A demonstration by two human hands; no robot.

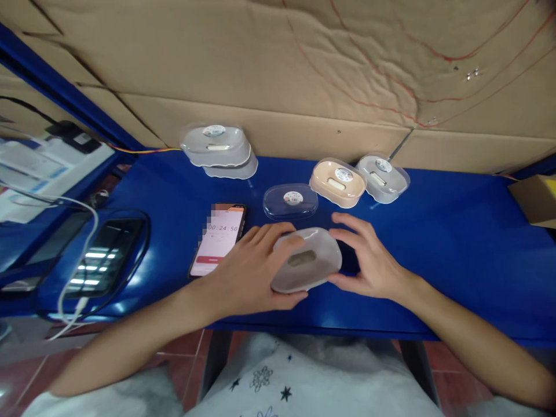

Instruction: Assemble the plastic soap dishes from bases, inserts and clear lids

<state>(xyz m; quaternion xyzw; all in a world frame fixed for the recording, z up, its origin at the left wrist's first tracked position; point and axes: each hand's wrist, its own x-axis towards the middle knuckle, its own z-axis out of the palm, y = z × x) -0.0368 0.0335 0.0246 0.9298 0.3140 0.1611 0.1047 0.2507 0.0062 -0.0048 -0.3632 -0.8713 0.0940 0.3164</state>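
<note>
My left hand [247,272] grips a grey oval soap dish [321,260] by its left side, thumb along the inside and fingers around the rim. The dish is tilted and its inside faces me, showing an oblong slot in the bottom. At its right end, my right hand [369,258] has the thumb and a forefinger on the rim, the other fingers spread. Just behind the dish lies a clear oval lid [278,202] with a round label. Beyond it sit a peach soap dish [324,184] and a grey soap dish [393,184], both under clear lids.
Two stacked grey soap dishes [234,152] stand at the back left of the blue table [452,249]. A phone [223,234] with a running timer lies by my left forearm. Further left are a dark device [106,255] and a white cable [93,231]. A cardboard box [536,200] is at right.
</note>
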